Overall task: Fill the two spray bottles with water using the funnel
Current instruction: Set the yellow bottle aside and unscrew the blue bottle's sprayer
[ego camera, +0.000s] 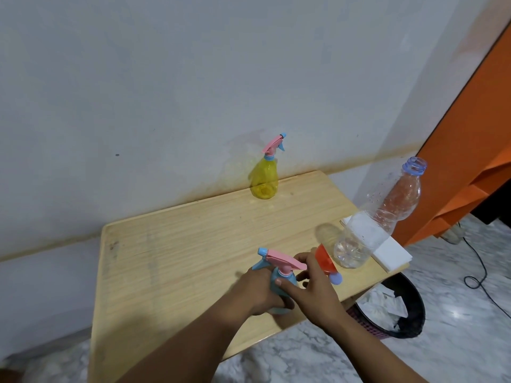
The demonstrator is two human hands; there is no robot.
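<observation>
A light wooden desk point(171, 255) with a fine straight grain and rounded corners stands against a pale, stained wall point(166, 78). 2 spray bottles are on it. The yellow spray bottle point(264, 178), pear-shaped translucent plastic with a pink trigger head and blue nozzle, stands upright at the far edge near the wall, well apart from the hands. The blue spray bottle point(279, 280), of the same shape with a pink and blue trigger head, sits near the front edge. The left hand point(260, 291) wraps its fingers around the blue body and grips it. The right hand point(312, 288) is at the neck just below the pink head, its index finger stretched across the bottle's shoulder and its other fingers curled near the collar; whether it truly grips the collar cannot be told.

1 orange plastic funnel point(325, 261) lies tilted just beside the right hand, with a small pale blue round cap point(336, 278) at its near end. 1 clear, ribbed plastic water bottle point(381, 214), uncapped with a blue neck ring, stands to the right with a little water in its base. It rests against 1 flat white rectangular pad point(387, 250) at the desk's right edge.

On the marble-patterned floor point(456, 313), 1 dark bin point(392, 308) holds crumpled white paper. An orange cabinet point(470, 150) stands at right.
</observation>
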